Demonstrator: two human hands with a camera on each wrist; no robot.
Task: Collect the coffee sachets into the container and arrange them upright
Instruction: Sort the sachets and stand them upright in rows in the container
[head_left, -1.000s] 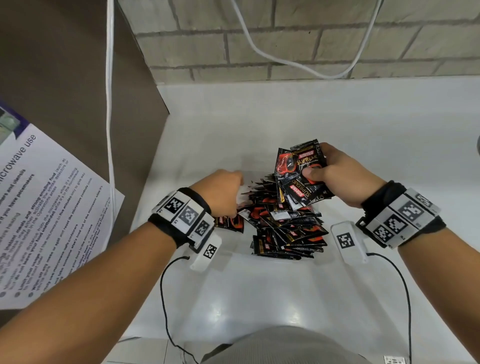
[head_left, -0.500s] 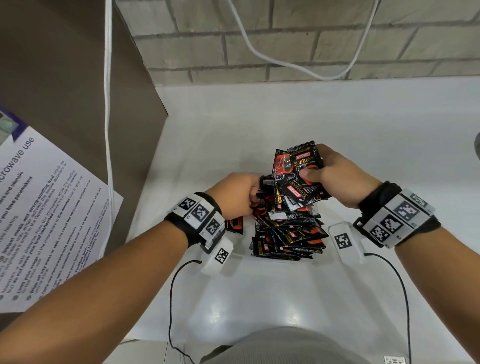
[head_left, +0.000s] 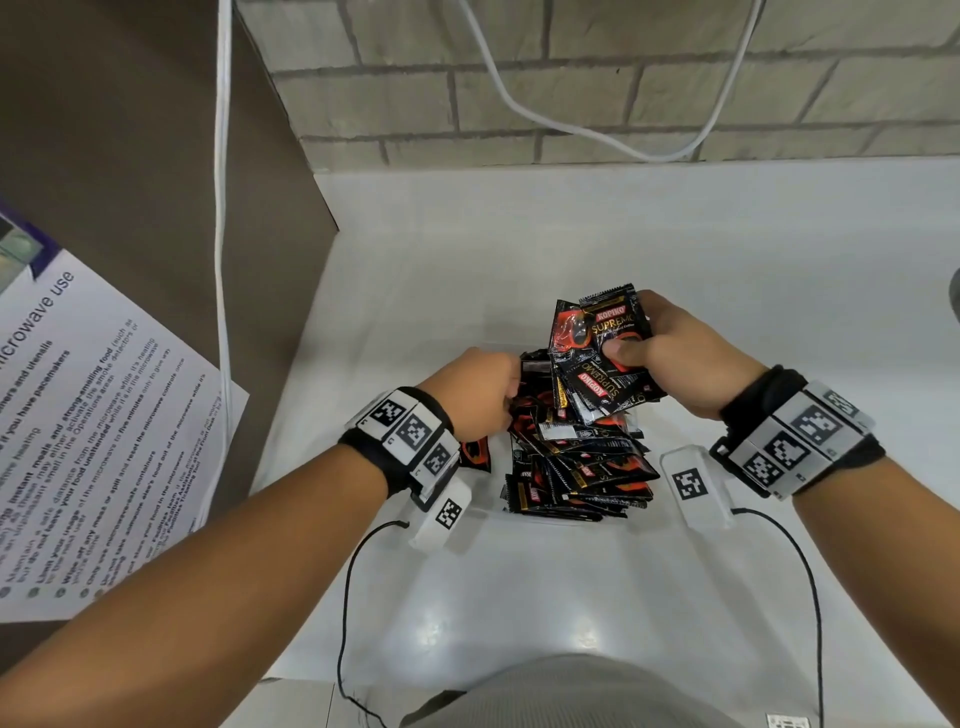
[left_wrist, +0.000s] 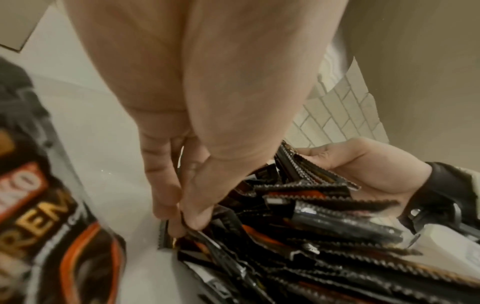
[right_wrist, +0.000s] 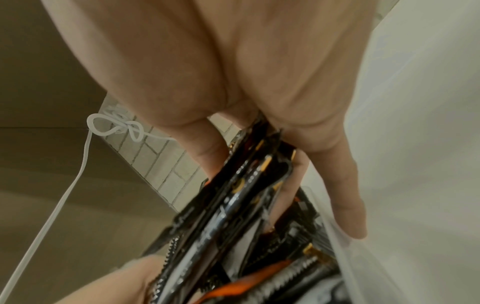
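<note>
A white counter (head_left: 649, 249) fills most of the head view. On it sits a clear container (head_left: 644, 415); its walls are so see-through that they are hard to make out. It is stuffed with black and orange coffee sachets (head_left: 576, 467), most lying slanted. One sachet (head_left: 475, 453) shows by the left wrist, partly hidden; I cannot tell if it is inside. The right hand (head_left: 670, 358) grips a bunch of sachets (head_left: 602, 353) above the far end. The left hand (head_left: 478, 389) pinches a sachet edge at the pile's left side; its fingertips (left_wrist: 179, 228) are half buried.
</note>
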